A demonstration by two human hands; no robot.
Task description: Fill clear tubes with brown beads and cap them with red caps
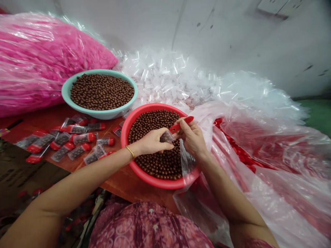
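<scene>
Red tabletop (113,179) runs under a red basin (124,141) of brown candy balls (157,165). Both hands meet above the basin, close together: the left hand (152,142) grips a clear tube (167,137) and the right hand (191,137) pinches its red cap (182,124), the long axis slanting between them. Filled tubes (77,137) lie toward the surface's left edge, nearer the left arm (77,186).

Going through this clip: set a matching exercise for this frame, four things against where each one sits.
Things:
1 teal bowl
2 red bowl
3 gold bangle
4 red cap

Places:
A pinched in the right hand
B around the left wrist
C beside the pink bag
D beneath the left hand

Pairs: 1C, 2D, 3B, 4A
</scene>
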